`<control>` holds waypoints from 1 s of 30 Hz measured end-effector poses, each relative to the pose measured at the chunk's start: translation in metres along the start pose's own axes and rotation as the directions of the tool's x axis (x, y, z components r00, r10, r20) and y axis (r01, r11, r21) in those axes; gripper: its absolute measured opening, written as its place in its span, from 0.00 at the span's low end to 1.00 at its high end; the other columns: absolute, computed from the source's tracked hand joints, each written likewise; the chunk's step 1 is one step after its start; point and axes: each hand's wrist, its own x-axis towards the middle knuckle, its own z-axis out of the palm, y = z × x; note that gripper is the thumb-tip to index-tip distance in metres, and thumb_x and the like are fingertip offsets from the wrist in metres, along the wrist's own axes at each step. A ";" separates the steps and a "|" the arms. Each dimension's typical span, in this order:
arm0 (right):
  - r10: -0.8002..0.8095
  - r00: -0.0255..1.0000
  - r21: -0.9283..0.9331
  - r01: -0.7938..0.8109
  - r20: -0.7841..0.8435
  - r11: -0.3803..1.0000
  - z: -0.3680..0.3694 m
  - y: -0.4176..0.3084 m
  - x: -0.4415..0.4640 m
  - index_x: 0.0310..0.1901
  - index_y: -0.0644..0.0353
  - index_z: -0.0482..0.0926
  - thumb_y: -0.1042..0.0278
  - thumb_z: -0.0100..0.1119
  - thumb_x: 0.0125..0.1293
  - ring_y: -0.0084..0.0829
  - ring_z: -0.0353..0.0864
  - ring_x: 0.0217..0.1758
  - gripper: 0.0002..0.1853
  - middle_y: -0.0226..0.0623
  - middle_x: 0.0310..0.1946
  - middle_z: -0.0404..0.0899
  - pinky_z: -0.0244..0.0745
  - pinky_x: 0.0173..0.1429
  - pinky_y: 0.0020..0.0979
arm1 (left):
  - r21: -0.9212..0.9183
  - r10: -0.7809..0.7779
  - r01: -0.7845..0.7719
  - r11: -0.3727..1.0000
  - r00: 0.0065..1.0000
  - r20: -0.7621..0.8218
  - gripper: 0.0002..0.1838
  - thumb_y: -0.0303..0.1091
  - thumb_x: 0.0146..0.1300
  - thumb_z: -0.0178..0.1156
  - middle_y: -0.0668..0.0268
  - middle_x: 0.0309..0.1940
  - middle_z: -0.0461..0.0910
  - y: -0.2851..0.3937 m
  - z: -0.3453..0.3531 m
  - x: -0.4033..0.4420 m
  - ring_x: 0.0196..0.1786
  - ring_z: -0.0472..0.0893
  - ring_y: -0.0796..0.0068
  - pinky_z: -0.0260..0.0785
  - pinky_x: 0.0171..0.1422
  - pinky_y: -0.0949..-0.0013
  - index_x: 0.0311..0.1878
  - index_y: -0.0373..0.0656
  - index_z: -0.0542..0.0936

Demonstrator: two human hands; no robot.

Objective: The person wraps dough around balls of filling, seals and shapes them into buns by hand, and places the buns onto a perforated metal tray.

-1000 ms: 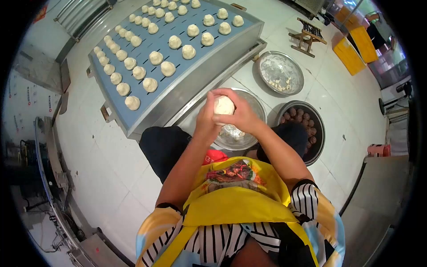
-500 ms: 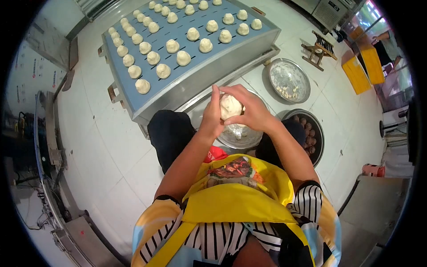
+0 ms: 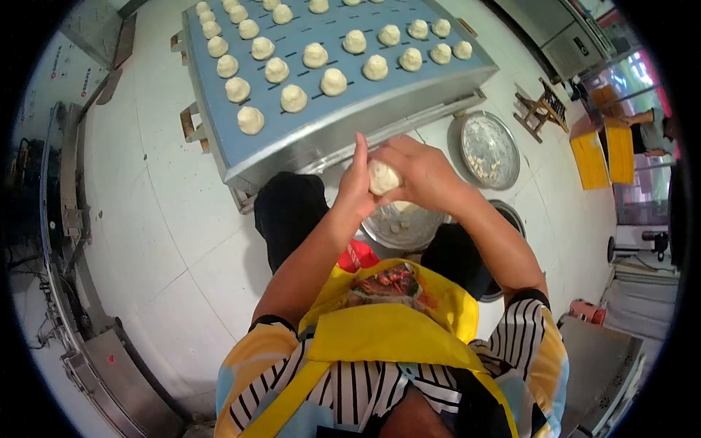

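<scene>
A pale, round dough ball (image 3: 383,177) is held between my two hands, above a metal basin (image 3: 409,228) with dough bits in it. My left hand (image 3: 355,185) presses against its left side, thumb or finger edge pointing up. Around the right side and top curls my right hand (image 3: 422,174). Rows of cone-topped dough pieces (image 3: 334,82) stand on the blue slotted tray (image 3: 252,150) ahead of me.
A floury metal bowl (image 3: 490,150) lies on the floor at the right, near a small wooden stool (image 3: 541,109). My right arm and knee mostly hide a dark-rimmed tub (image 3: 509,213). Yellow crates (image 3: 619,150) and another person (image 3: 651,131) are farther right.
The view has turned, and the tray now appears farther right and higher. My right hand has come further over the dough ball, and my arm now covers more of the dark-rimmed tub.
</scene>
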 end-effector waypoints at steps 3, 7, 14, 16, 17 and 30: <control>0.000 0.996 -0.255 0.022 0.086 0.967 -0.005 -0.004 0.022 0.50 0.54 0.72 0.59 0.73 0.41 0.42 0.78 0.44 0.32 0.34 0.42 0.74 0.75 0.40 0.39 | 0.052 0.026 -0.023 0.998 0.999 -0.048 0.39 0.68 0.66 0.40 0.58 0.54 0.74 0.015 -0.003 0.016 0.57 0.76 0.63 0.72 0.58 0.58 0.61 0.38 0.66; 0.030 0.987 -0.276 0.015 0.157 0.961 -0.016 -0.003 0.059 0.56 0.53 0.69 0.63 0.73 0.42 0.44 0.81 0.40 0.35 0.36 0.48 0.74 0.77 0.37 0.38 | 0.058 0.064 -0.065 0.996 0.998 0.010 0.41 0.70 0.63 0.43 0.60 0.51 0.74 0.052 -0.008 0.036 0.54 0.76 0.66 0.71 0.57 0.60 0.57 0.38 0.67; -0.116 0.989 0.051 0.112 0.092 0.992 -0.017 0.051 0.142 0.55 0.51 0.74 0.68 0.73 0.43 0.46 0.80 0.45 0.33 0.42 0.48 0.76 0.76 0.46 0.40 | 0.036 0.163 -0.163 0.986 0.987 0.005 0.38 0.65 0.67 0.43 0.55 0.56 0.71 0.119 -0.026 0.075 0.55 0.75 0.61 0.68 0.62 0.57 0.58 0.34 0.67; -0.132 0.990 0.127 0.126 0.040 0.984 -0.018 0.072 0.179 0.51 0.53 0.77 0.67 0.73 0.45 0.47 0.79 0.46 0.28 0.44 0.43 0.79 0.73 0.50 0.42 | 0.502 0.397 -0.333 0.799 0.918 -0.023 0.30 0.58 0.68 0.48 0.60 0.50 0.75 0.147 -0.057 0.085 0.54 0.76 0.64 0.69 0.57 0.60 0.55 0.37 0.71; -0.080 0.997 0.120 0.078 0.009 0.990 -0.020 0.084 0.198 0.51 0.56 0.77 0.67 0.73 0.45 0.46 0.79 0.46 0.28 0.46 0.42 0.79 0.73 0.50 0.42 | 0.695 0.502 -0.361 0.621 0.865 0.001 0.26 0.54 0.68 0.51 0.62 0.47 0.77 0.163 -0.075 0.086 0.53 0.76 0.66 0.70 0.54 0.62 0.54 0.38 0.73; 0.217 0.965 -0.087 -0.206 0.146 0.975 0.061 0.249 0.433 0.51 0.55 0.78 0.58 0.75 0.45 0.45 0.81 0.43 0.29 0.46 0.39 0.82 0.75 0.47 0.41 | 0.814 0.942 0.532 -0.232 0.331 0.052 0.35 0.41 0.55 0.68 0.45 0.63 0.63 0.249 -0.216 0.040 0.65 0.63 0.46 0.58 0.68 0.53 0.63 0.35 0.66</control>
